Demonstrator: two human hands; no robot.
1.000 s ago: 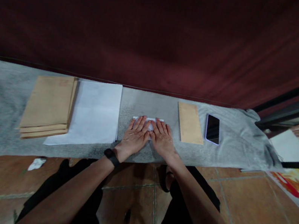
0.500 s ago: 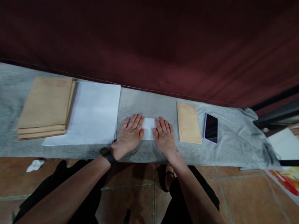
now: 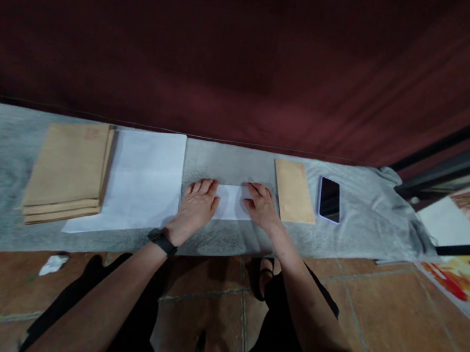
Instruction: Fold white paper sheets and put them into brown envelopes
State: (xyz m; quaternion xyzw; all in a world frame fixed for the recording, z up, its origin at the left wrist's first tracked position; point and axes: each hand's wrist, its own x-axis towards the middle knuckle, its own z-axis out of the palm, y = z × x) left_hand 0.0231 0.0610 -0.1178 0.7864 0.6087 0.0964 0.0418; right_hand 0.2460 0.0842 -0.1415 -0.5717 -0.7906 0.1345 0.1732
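Note:
A folded strip of white paper (image 3: 230, 202) lies flat on the grey cloth between my hands. My left hand (image 3: 199, 200) rests over the paper's left end, palm down, with the fingers slightly bent. Over the right end lies my right hand (image 3: 262, 206), its fingers bent a little and apart. The fingertips lie along the far edge, and the hands cover both ends of the strip. Just right of my right hand is a single brown envelope (image 3: 294, 192). A stack of white paper sheets (image 3: 144, 179) lies left of my left hand.
Several brown envelopes (image 3: 69, 166) are stacked at the left, partly over the white sheets. A phone (image 3: 330, 200) lies right of the single envelope. Grey cloth (image 3: 363, 215) covers the narrow bench, with a dark red curtain (image 3: 250, 82) behind it. Crumpled white paper (image 3: 53, 264) is on the tiled floor.
Both hands have eased outward toward the strip's ends, so more of the white paper shows between them. Their fingers, stretched flat before, are now more bent. The other things stay put.

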